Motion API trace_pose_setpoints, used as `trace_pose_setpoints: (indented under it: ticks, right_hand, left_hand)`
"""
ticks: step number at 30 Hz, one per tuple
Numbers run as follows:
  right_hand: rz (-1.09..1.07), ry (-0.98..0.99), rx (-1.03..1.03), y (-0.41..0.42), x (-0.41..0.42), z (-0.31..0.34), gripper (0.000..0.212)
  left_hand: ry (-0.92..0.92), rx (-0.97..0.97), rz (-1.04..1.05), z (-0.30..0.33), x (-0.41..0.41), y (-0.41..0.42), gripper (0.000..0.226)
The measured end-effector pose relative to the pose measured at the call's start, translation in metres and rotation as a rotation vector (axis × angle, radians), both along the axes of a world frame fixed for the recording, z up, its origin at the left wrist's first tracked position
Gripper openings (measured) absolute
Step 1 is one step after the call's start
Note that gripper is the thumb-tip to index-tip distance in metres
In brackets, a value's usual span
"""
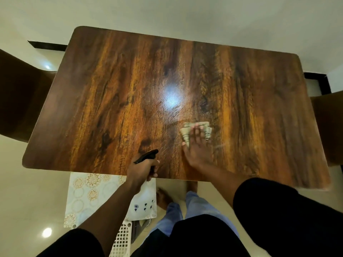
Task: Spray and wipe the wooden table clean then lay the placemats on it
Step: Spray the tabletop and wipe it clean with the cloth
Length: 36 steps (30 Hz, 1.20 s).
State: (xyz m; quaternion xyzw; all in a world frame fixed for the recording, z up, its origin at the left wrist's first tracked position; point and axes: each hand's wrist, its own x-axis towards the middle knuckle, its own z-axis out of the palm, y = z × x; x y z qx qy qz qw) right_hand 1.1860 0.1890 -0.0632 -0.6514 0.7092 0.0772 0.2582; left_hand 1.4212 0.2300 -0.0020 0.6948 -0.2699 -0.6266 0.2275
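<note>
Wipe phase: right hand [197, 147] flat, fingers straight on cloth [196, 131] near tabletop [111, 101] front, left hand [143, 170] clamped on sprayer [146, 156]; mats [87, 197] floor-side; suggest overlapping strokes along the grain.

— Where is the folded striped cloth [196, 131]?
— On the dark wooden table [111, 93], right of centre toward the near edge, under the right hand [197, 149].
— And the black-nozzled spray bottle [146, 156]?
— Left of the cloth, over the near edge, in the left hand [142, 172].
— The pale patterned placemats [89, 197]?
— Below that edge, left of the person's legs, with a white lattice basket [121, 238] nearer still.
</note>
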Motion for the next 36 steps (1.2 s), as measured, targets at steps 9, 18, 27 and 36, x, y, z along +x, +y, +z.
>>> trace_pose_setpoints:
  ticks: [9,18,27,36]
  right_hand:
    - [0.619,-0.026,-0.109,0.029,0.048,-0.014,0.073]
    - [0.004,0.038,-0.064,0.022,-0.113,-0.006,0.083]
    - [-0.375,0.077,-0.028,0.04,-0.151,-0.012,0.078]
    - [0.487,-0.077,-0.116,0.042,-0.037,-0.016,0.075]
  left_hand:
    - [-0.076,-0.009,0.053,-0.001,-0.009,0.0,0.01]
    - [-0.031,-0.005,0.024,0.004,-0.048,-0.005,0.014]
    - [0.001,0.008,0.028,0.006,-0.098,-0.008,0.015]
    - [-0.132,-0.011,0.296,0.008,-0.109,-0.014,0.008]
